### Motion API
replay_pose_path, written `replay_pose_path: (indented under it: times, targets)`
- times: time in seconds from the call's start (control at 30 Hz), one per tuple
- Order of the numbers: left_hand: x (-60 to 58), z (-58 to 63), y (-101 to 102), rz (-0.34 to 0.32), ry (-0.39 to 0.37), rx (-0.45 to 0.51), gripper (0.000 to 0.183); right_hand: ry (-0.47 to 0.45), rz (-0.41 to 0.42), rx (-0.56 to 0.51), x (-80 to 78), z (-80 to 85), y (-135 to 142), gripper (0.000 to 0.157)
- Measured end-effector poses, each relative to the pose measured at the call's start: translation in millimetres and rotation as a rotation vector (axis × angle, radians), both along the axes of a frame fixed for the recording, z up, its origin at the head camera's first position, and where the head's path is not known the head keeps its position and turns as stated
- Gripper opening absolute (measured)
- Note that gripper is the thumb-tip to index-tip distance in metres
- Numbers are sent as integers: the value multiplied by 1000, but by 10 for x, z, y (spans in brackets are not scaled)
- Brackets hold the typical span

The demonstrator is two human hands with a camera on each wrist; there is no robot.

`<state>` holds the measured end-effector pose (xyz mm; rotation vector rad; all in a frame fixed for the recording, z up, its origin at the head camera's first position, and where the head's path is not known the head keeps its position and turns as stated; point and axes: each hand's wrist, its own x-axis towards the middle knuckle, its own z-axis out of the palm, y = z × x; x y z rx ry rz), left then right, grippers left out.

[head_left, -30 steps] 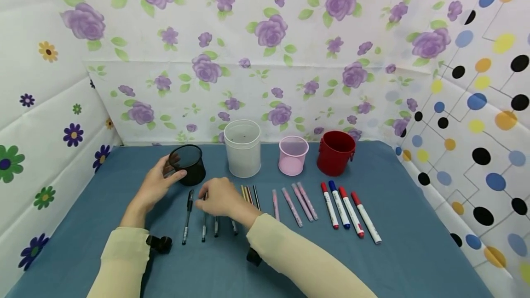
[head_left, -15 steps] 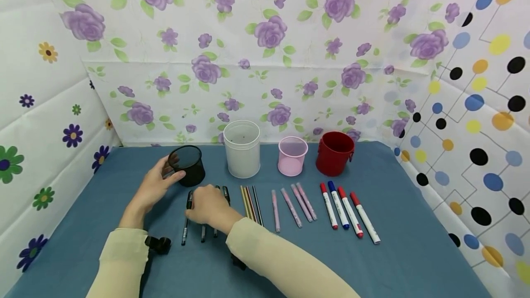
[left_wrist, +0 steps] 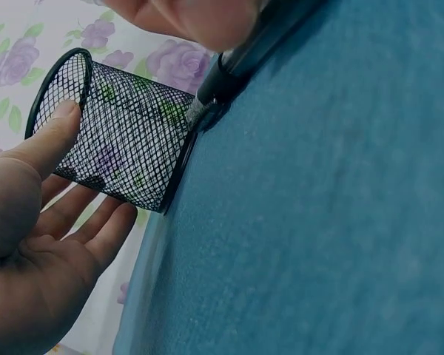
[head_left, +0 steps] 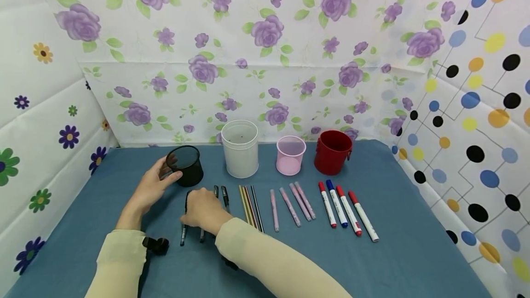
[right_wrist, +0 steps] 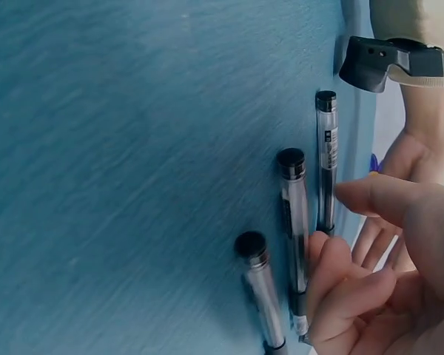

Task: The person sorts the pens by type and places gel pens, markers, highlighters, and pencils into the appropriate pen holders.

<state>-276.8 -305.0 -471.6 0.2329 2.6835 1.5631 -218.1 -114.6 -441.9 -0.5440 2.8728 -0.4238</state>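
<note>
one mesh cup [head_left: 190, 172] is gripped by the left hand [head_left: 149, 188]; right hand [head_left: 203, 210] straddles a pen [right_wrist: 328, 151], pinching or not unclear

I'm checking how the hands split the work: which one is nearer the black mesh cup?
Left. The left hand holds the black mesh cup by its side; the right hand is apart from it, over the black pens.

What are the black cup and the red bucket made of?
Black cup: probably metal wire mesh, coated black; flowers show through its criss-cross holes. Red bucket: perhaps smooth painted metal, since its wall looks solid and it has small side handles, but it could be plastic.
</note>
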Motion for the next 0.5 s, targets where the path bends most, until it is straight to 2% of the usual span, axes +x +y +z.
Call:
replay_pose_path:
  times: [0.27, 0.5]
  targets:
    - [3, -56, -65, -20, -6, 58, 82, -2, -26, 36, -2, 0, -95, 42]
    - [-5, -72, -76, -35, -4, 65, 79, -79, -58, -78, -72, -27, -5, 51]
